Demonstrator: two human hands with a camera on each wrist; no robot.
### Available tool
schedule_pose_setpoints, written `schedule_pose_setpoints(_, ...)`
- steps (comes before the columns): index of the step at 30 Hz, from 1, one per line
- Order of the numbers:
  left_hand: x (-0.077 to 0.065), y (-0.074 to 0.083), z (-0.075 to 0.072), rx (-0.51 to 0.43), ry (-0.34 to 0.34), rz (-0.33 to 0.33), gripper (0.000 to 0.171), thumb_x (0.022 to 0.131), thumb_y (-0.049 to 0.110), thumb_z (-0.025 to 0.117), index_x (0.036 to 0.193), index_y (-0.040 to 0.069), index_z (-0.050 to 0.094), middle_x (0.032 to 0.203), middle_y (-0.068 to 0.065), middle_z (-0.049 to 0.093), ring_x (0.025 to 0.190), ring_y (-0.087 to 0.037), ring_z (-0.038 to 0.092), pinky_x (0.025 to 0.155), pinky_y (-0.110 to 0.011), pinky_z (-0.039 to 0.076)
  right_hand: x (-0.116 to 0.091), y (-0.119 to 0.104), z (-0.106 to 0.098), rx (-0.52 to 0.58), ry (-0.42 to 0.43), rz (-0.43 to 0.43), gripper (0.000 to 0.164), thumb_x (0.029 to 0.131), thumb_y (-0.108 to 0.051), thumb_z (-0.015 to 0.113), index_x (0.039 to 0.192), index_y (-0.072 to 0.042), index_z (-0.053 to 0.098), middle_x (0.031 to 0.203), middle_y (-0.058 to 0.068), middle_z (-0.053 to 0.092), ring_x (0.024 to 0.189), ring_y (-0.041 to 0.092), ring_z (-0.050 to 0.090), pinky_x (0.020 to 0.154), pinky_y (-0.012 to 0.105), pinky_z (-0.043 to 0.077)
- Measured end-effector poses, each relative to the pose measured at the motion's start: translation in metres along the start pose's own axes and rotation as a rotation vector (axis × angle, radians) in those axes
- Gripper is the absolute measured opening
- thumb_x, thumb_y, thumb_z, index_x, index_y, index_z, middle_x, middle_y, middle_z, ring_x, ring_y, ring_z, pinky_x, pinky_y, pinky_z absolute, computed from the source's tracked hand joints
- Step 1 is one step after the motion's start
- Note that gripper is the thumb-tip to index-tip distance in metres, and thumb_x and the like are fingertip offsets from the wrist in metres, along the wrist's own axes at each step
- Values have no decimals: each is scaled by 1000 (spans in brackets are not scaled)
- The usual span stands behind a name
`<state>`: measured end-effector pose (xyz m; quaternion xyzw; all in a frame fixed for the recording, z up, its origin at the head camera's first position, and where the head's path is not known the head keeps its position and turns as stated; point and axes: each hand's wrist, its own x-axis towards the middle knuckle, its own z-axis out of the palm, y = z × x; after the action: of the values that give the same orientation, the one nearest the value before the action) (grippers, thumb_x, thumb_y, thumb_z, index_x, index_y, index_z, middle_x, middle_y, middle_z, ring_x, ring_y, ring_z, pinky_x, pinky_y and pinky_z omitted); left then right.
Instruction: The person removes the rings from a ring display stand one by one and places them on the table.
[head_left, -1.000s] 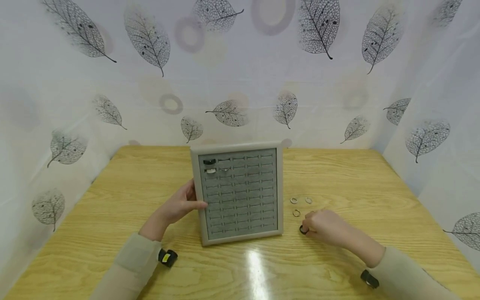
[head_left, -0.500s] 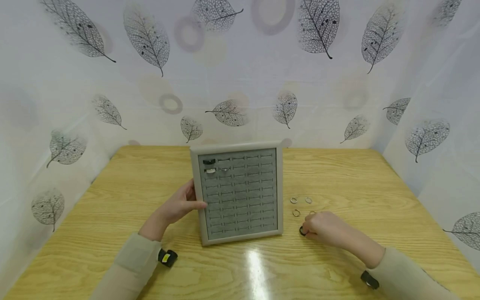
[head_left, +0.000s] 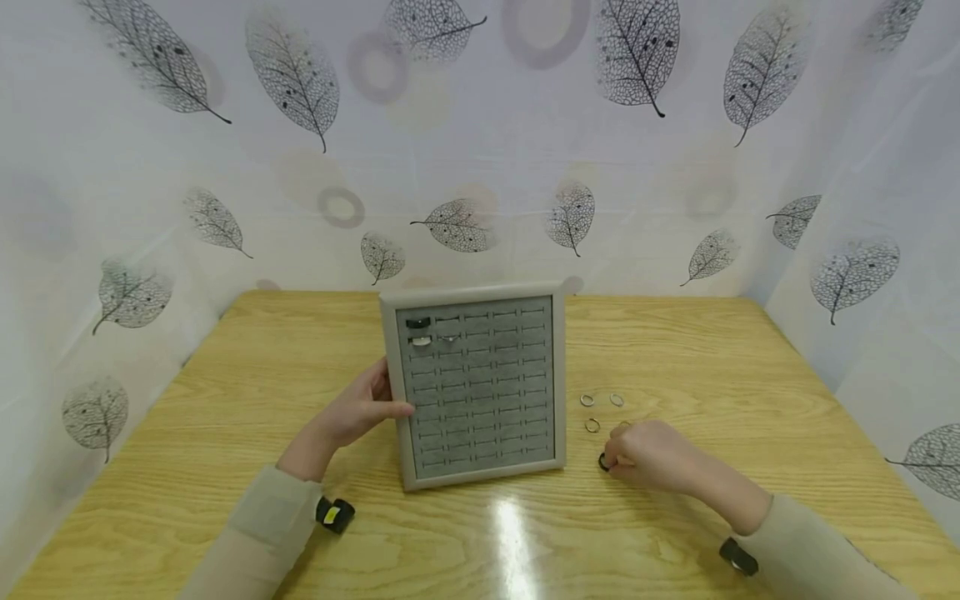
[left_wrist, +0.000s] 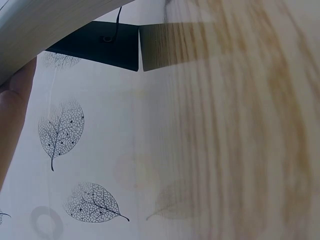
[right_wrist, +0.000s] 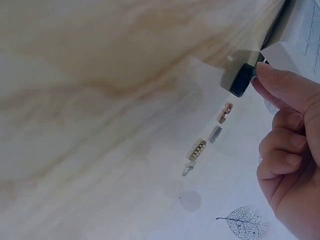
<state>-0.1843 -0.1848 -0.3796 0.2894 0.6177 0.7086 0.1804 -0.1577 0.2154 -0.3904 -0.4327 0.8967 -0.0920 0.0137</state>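
A ring display board [head_left: 480,392], grey slotted felt in a pale frame, leans upright on the table. My left hand [head_left: 360,408] grips its left edge, thumb on the front and the other fingers hidden behind. In its upper left slots sit a black ring [head_left: 418,322], a silvery-white ring [head_left: 422,341] and a slim silver ring [head_left: 450,339]. Right of the board, my right hand [head_left: 651,454] pinches another black ring [right_wrist: 242,80] between thumb and forefinger, close to the tabletop. The right wrist view shows this ring as a wide dark band; the remaining fingers are curled.
Several loose rings lie beyond my right hand, among them a silver ring [head_left: 587,401], a second ring [head_left: 617,400] and a thin ring [head_left: 592,426]. Behind the board, a dark support flap [left_wrist: 100,42] shows. A leaf-patterned curtain [head_left: 480,150] borders the wooden table [head_left: 675,350].
The right hand has shifted very slightly, with the black ring still pinched, and part of one more loose ring now shows behind its knuckles. The left hand and board stay still.
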Motion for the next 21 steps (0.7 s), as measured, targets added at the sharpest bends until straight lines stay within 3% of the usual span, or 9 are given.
schedule_pose_setpoints(12,0,-1,-1,-8,-6,6,77,82,-2,59,141,3,9,129,-14,40,114,-23,44,89,-35,40,6,-3,-18,-13,108,-17,8,71,-15,72,75,-11,66,72,-6,59,62,5,55,52,20,45)
schedule_pose_setpoints(21,0,-1,-1,-8,-10,7,78,82,0,60,141,4,8,129,-11,40,113,-22,44,89,-35,41,13,-6,-26,4,225,-70,9,71,-11,72,79,-10,67,74,-5,59,57,-1,49,47,15,40)
